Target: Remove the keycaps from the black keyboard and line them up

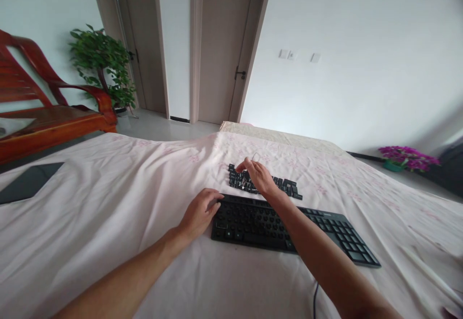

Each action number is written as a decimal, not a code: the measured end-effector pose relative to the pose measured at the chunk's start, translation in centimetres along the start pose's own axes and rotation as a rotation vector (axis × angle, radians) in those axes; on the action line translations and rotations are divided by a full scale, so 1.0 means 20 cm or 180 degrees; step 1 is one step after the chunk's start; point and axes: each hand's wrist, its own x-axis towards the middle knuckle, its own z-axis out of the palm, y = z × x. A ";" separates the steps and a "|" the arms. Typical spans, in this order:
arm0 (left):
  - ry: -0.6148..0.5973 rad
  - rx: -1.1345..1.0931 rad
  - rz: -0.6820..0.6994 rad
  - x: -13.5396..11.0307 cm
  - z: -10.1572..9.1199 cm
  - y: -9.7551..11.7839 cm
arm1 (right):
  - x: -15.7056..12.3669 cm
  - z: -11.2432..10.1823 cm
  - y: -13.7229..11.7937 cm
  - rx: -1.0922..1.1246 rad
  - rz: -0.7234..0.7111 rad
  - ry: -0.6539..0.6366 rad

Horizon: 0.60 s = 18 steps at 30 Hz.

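Observation:
A black keyboard (318, 234) lies on a table covered with a pale pink cloth (108, 203). Many of its keycaps are off. A heap of loose black keycaps (285, 186) lies just beyond it. My left hand (199, 213) rests with curled fingers on the keyboard's left end, holding that corner. My right hand (258, 176) reaches over the keyboard to the keycap heap. Its fingers are pinched on a thin wire keycap puller (255, 157), whose loop sticks up above the fingertips.
A dark flat tablet-like slab (27, 181) lies at the table's left edge. A red wooden bench (43, 111) and a potted green plant (103, 63) stand at the back left. Purple flowers (407, 157) sit at the right by the wall. A cable (314, 299) leaves the keyboard toward me.

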 end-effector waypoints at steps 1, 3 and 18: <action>0.0012 0.0057 0.0059 0.00 0.00 0.01 | -0.08 -0.01 -0.02 0.0134 0.0036 -0.0079; -0.0037 0.0088 0.0190 -0.02 0.00 0.04 | -0.22 -0.02 -0.05 0.0559 0.0068 -0.0145; -0.0794 -0.0256 0.0238 -0.08 -0.02 0.11 | -0.60 0.18 -0.18 0.1916 0.0634 -0.0256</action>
